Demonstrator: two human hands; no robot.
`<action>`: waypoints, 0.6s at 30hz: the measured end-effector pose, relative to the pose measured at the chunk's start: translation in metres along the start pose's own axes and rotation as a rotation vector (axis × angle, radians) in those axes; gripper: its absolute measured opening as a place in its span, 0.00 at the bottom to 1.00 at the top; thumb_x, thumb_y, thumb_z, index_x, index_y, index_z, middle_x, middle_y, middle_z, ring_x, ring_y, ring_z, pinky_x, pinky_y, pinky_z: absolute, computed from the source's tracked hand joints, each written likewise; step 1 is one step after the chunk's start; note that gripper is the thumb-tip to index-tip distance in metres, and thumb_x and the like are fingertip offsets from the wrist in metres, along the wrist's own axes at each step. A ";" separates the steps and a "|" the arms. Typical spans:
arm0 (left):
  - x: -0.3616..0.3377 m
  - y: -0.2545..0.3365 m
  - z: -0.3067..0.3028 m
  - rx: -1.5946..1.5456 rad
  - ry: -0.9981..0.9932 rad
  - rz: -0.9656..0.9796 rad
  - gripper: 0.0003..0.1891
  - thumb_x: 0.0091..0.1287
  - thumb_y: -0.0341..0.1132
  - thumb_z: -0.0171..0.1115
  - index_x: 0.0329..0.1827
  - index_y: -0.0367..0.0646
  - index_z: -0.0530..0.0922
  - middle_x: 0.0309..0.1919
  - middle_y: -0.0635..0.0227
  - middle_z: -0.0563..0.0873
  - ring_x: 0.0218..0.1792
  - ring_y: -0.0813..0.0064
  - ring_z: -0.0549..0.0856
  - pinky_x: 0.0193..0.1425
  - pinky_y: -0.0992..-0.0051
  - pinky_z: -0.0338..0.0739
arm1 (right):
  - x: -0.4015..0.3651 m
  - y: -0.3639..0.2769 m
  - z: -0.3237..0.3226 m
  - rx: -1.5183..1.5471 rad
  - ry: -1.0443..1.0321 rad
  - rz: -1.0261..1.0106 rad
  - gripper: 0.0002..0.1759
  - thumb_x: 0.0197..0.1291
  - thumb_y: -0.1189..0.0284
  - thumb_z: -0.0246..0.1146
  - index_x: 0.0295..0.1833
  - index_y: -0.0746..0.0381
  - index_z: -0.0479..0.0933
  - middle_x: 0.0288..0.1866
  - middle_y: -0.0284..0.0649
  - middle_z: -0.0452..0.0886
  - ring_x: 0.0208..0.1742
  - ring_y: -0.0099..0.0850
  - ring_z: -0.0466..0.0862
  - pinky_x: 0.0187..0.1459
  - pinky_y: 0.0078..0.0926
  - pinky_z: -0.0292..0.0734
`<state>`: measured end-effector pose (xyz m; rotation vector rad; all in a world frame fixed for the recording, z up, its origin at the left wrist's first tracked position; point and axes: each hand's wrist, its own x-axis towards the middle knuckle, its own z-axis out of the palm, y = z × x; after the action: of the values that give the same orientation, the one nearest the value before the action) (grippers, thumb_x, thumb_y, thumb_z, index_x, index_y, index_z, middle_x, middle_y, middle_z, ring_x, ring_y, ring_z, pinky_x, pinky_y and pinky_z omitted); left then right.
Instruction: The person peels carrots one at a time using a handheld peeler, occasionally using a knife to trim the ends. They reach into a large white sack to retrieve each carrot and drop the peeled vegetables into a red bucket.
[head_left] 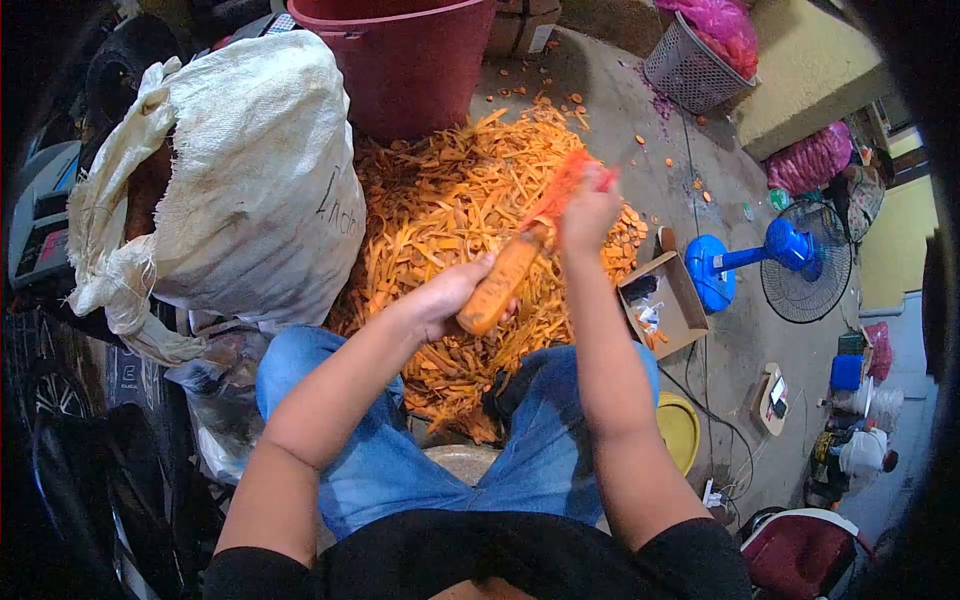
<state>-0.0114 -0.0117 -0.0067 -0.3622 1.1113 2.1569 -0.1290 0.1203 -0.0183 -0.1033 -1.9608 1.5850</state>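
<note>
A thick orange carrot (500, 285) with dark marks lies slantwise in my left hand (455, 295), whose fingers wrap round its lower half. My right hand (590, 215) is closed on a red peeler (567, 183), smeared by motion, just beyond the carrot's far, darker end. Below both hands spreads a large heap of orange carrot peelings (430, 220), reaching back from between my knees.
A white woven sack (260, 170) stands left of the heap, a big red tub (400, 60) behind it. To the right are a cardboard box (680, 300), a blue fan (790, 250) and a yellow-green round lid (678, 432). A mesh basket (690, 75) with pink bags stands far right.
</note>
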 end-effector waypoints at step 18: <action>0.014 0.000 -0.002 -0.061 0.132 0.014 0.21 0.63 0.50 0.32 0.42 0.41 0.66 0.29 0.65 0.75 0.24 0.74 0.76 0.21 0.75 0.73 | -0.032 -0.025 0.007 -0.033 -0.160 -0.076 0.14 0.55 0.67 0.50 0.23 0.66 0.66 0.15 0.44 0.66 0.18 0.31 0.65 0.22 0.29 0.61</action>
<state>-0.0218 -0.0069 -0.0152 -0.5324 1.1241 2.2092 -0.0986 0.0933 -0.0091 0.0867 -2.0870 1.5538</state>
